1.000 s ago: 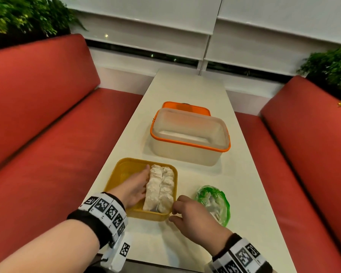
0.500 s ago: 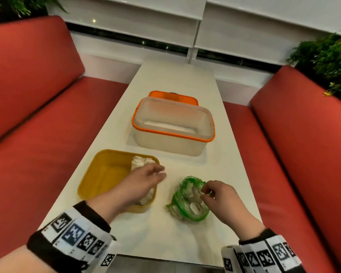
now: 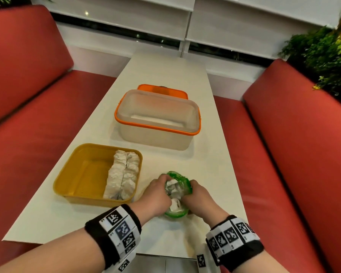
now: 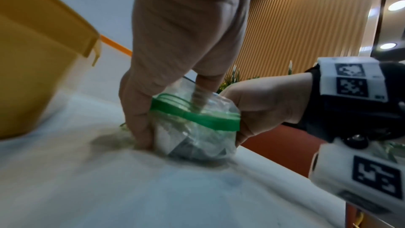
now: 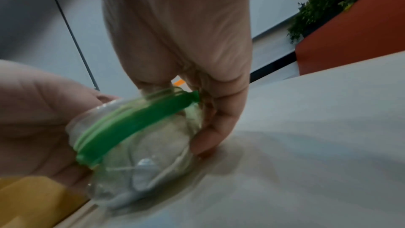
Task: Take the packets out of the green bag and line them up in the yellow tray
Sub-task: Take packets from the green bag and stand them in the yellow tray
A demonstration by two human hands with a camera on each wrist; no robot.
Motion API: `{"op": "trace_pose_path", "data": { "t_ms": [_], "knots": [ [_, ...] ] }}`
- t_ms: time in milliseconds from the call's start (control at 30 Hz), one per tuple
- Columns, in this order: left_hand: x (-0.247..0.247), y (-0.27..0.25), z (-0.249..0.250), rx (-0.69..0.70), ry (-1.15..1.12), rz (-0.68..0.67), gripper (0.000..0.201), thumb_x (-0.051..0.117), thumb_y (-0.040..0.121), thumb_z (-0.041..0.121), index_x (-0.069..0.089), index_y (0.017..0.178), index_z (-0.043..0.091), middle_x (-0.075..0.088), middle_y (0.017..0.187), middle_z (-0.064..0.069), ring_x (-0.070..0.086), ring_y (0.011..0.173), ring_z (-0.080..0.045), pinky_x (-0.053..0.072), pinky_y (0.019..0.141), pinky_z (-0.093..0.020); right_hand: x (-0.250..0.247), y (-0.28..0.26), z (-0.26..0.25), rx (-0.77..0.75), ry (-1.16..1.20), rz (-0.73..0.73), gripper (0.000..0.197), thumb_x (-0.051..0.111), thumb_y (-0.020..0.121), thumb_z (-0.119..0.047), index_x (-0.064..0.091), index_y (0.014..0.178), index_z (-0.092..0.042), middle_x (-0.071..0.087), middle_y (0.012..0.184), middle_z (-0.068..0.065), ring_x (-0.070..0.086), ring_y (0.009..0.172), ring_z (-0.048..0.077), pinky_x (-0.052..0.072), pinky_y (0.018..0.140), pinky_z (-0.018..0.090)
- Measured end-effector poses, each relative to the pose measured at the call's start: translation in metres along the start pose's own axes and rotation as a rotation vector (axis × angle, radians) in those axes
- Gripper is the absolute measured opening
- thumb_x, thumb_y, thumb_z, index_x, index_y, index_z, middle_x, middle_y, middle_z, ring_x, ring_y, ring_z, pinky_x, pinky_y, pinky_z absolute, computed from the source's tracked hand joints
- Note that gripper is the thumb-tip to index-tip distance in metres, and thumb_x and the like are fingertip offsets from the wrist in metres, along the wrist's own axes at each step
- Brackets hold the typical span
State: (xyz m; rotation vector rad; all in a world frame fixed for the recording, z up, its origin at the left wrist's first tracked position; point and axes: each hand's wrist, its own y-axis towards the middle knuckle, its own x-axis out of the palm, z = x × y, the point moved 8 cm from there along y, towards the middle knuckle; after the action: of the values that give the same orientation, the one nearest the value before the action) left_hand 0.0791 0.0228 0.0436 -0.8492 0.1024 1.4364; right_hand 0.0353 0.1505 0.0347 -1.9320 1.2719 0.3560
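Note:
A clear bag with a green rim (image 3: 183, 183) stands on the white table (image 3: 165, 71), right of the yellow tray (image 3: 83, 170). White packets (image 3: 173, 194) show in its open mouth. My left hand (image 3: 162, 187) holds the bag's left side, thumb outside (image 4: 140, 127) and a finger inside (image 4: 199, 96). My right hand (image 3: 191, 189) grips the right side, its fingers (image 5: 215, 124) curled on the bag's wall (image 5: 136, 136). Two white packets (image 3: 124, 176) lie side by side along the tray's right wall.
A clear box with an orange rim (image 3: 158, 119) stands behind the tray, an orange lid (image 3: 161, 90) behind it. Red benches (image 3: 293, 154) run along both sides of the table. The bag (image 4: 197, 127) sits near the table's right and front edges.
My left hand has come out of the tray and moved right to the bag. My right hand has closed on the bag's right side. Both hands now hold the bag's mouth wide.

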Motion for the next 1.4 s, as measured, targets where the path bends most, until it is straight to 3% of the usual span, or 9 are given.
{"op": "trace_pose_path", "data": {
  "t_ms": [167, 267, 400, 600, 767, 967, 1067, 1200, 1400],
  "knots": [
    [0.004, -0.003, -0.003, 0.026, -0.085, 0.05, 0.066, 0.049, 0.076, -0.006, 0.039, 0.131, 0.03, 0.056, 0.121, -0.002, 0.055, 0.097, -0.019, 0.044, 0.069, -0.022, -0.007, 0.007, -0.002, -0.032, 0.053, 0.027, 0.06, 0.06, 0.086, -0.025, 0.036, 0.14, -0.013, 0.052, 0.129, 0.008, 0.055, 0.113, 0.024, 0.049, 0.088, 0.033],
    [0.005, -0.007, -0.006, 0.045, -0.149, 0.057, 0.071, 0.053, 0.074, -0.007, 0.041, 0.134, 0.03, 0.058, 0.123, 0.001, 0.056, 0.104, -0.017, 0.049, 0.081, -0.023, -0.008, 0.013, 0.002, 0.01, 0.152, 0.002, 0.05, 0.06, 0.088, -0.033, 0.045, 0.131, -0.014, 0.059, 0.118, 0.008, 0.061, 0.101, 0.025, 0.055, 0.085, 0.041],
    [-0.001, -0.012, -0.008, 0.084, -0.275, 0.083, 0.077, 0.054, 0.072, -0.012, 0.045, 0.137, 0.027, 0.057, 0.126, 0.003, 0.056, 0.112, -0.013, 0.048, 0.096, -0.025, -0.007, 0.017, 0.005, 0.042, 0.266, -0.018, 0.063, 0.06, 0.086, -0.037, 0.036, 0.14, -0.016, 0.054, 0.127, 0.012, 0.061, 0.105, 0.027, 0.056, 0.084, 0.042],
    [-0.007, -0.018, -0.01, 0.133, -0.47, 0.07, 0.075, 0.051, 0.07, -0.019, 0.053, 0.129, 0.026, 0.062, 0.122, 0.0, 0.061, 0.107, -0.013, 0.053, 0.093, -0.032, -0.005, 0.013, 0.001, 0.062, 0.438, -0.085, 0.017, 0.049, 0.095, -0.019, 0.062, 0.1, -0.01, 0.069, 0.097, 0.013, 0.066, 0.087, 0.03, 0.054, 0.074, 0.038],
    [-0.001, -0.022, -0.01, 0.148, -0.409, 0.028, 0.075, 0.064, 0.069, -0.008, 0.05, 0.131, 0.03, 0.06, 0.12, 0.004, 0.059, 0.107, -0.011, 0.05, 0.095, -0.025, -0.012, 0.014, 0.005, 0.094, 0.501, -0.071, 0.022, 0.045, 0.096, -0.006, 0.062, 0.081, -0.008, 0.064, 0.076, 0.011, 0.06, 0.067, 0.024, 0.047, 0.061, 0.028],
    [0.006, -0.016, -0.014, 0.147, -0.293, -0.029, 0.083, 0.066, 0.067, -0.003, 0.039, 0.134, 0.037, 0.057, 0.122, 0.006, 0.058, 0.104, -0.01, 0.051, 0.087, -0.02, -0.005, 0.014, 0.006, 0.166, 0.634, -0.059, 0.023, 0.041, 0.097, -0.002, 0.06, 0.083, -0.003, 0.064, 0.078, 0.017, 0.061, 0.068, 0.029, 0.052, 0.065, 0.035],
    [0.007, -0.014, -0.012, 0.159, -0.242, -0.032, 0.093, 0.066, 0.065, -0.003, 0.03, 0.14, 0.037, 0.052, 0.128, 0.003, 0.055, 0.111, -0.014, 0.049, 0.094, -0.025, 0.001, 0.016, 0.005, 0.196, 0.719, -0.064, 0.022, 0.039, 0.097, -0.001, 0.059, 0.087, 0.001, 0.065, 0.083, 0.021, 0.064, 0.075, 0.034, 0.053, 0.08, 0.046],
    [0.007, -0.011, -0.011, 0.178, -0.174, 0.022, 0.099, 0.069, 0.063, 0.0, 0.023, 0.144, 0.034, 0.044, 0.134, 0.001, 0.049, 0.118, -0.016, 0.044, 0.101, -0.027, 0.007, 0.014, 0.0, 0.207, 0.779, -0.097, 0.02, 0.038, 0.097, 0.002, 0.056, 0.09, 0.003, 0.063, 0.087, 0.023, 0.063, 0.077, 0.035, 0.054, 0.077, 0.045],
    [0.0, -0.011, -0.012, 0.139, -0.147, 0.151, 0.092, 0.071, 0.069, 0.004, 0.025, 0.146, 0.026, 0.046, 0.136, -0.001, 0.05, 0.119, -0.019, 0.044, 0.1, -0.028, -0.002, 0.01, -0.005, 0.12, 0.251, -0.119, 0.015, 0.046, 0.092, -0.022, 0.051, 0.105, -0.016, 0.062, 0.1, 0.01, 0.063, 0.081, 0.027, 0.052, 0.065, 0.034]
  ]
}}
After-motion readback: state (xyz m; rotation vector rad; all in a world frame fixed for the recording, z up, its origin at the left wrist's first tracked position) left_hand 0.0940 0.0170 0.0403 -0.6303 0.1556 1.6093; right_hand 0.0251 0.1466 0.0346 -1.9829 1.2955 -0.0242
